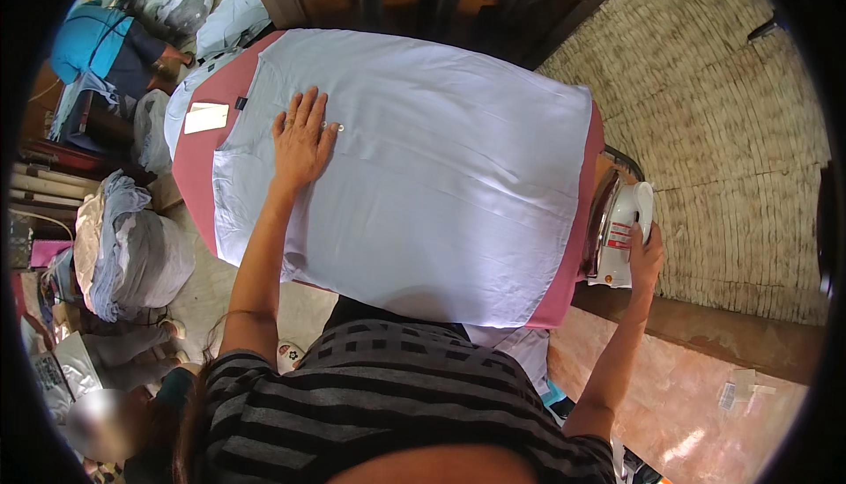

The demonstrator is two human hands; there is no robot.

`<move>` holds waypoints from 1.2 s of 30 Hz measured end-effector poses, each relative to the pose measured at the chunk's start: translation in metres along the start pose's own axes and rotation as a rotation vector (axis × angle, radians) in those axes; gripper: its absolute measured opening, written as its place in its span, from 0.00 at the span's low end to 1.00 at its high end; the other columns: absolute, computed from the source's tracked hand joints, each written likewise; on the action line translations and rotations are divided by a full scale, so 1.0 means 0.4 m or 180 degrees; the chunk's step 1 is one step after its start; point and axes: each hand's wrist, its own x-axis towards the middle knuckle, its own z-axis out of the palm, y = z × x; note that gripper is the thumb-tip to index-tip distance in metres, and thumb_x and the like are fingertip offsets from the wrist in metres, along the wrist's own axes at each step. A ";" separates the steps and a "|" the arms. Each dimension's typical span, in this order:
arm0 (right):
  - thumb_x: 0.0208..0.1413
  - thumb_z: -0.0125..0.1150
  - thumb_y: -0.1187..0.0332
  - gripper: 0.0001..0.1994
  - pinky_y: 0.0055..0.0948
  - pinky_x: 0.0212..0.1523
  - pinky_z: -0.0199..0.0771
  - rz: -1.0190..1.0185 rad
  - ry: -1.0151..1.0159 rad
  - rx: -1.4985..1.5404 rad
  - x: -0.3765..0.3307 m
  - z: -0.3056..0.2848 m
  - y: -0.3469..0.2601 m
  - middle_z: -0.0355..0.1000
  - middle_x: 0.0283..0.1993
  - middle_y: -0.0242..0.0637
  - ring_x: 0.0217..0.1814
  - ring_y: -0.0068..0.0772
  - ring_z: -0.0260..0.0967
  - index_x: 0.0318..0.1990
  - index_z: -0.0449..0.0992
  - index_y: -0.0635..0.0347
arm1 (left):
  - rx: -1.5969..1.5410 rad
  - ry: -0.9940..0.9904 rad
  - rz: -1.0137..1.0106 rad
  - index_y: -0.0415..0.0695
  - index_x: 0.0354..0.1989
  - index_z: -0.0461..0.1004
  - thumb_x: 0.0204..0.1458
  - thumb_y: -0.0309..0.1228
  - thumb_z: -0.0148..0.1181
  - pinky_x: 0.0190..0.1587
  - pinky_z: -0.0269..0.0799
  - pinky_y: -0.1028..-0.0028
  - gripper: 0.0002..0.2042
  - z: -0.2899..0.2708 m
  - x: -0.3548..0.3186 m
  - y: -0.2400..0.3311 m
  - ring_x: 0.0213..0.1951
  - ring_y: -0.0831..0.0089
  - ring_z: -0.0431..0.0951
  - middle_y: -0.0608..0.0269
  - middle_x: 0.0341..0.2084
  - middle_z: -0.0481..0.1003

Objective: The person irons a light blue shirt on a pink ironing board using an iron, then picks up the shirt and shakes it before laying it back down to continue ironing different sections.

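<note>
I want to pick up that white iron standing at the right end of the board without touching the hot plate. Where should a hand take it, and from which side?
Take the iron by its white handle, coming from the right, the side away from the board. It stands on end with the shiny soleplate facing left toward the pale blue shirt, so the handle side is the clear one. The right hand already rests there.
</note>
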 end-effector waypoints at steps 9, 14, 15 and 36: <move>0.56 0.64 0.76 0.15 0.38 0.53 0.74 -0.1618 0.0888 -0.0403 -0.016 0.059 -0.158 0.72 0.53 0.45 0.53 0.46 0.72 0.51 0.74 0.63 | -0.0494 0.0028 0.0733 0.53 0.59 0.73 0.58 0.39 0.56 0.65 0.48 0.48 0.19 -0.044 0.037 0.141 0.69 0.59 0.58 0.62 0.64 0.65; 0.52 0.66 0.75 0.17 0.43 0.54 0.72 -0.2183 0.0092 -0.0659 -0.043 0.228 -0.216 0.74 0.50 0.46 0.54 0.49 0.71 0.50 0.76 0.59 | -0.1488 -0.0248 0.1579 0.51 0.50 0.77 0.54 0.34 0.63 0.59 0.55 0.52 0.15 -0.004 0.081 0.307 0.56 0.61 0.68 0.64 0.49 0.72; 0.50 0.67 0.75 0.17 0.45 0.53 0.72 -0.2179 0.0054 -0.0809 -0.043 0.241 -0.217 0.75 0.50 0.45 0.53 0.51 0.71 0.50 0.76 0.58 | -0.1494 -0.0247 0.1575 0.51 0.48 0.77 0.52 0.33 0.64 0.57 0.56 0.53 0.14 -0.001 0.087 0.320 0.53 0.62 0.69 0.65 0.46 0.72; 0.55 0.62 0.73 0.21 0.47 0.55 0.69 -0.1377 0.1897 -0.1780 -0.086 0.100 -0.104 0.71 0.49 0.53 0.54 0.57 0.68 0.58 0.70 0.62 | -0.1115 -0.0559 0.1539 0.52 0.61 0.69 0.52 0.44 0.63 0.61 0.54 0.49 0.27 -0.006 -0.015 0.373 0.64 0.53 0.60 0.56 0.66 0.59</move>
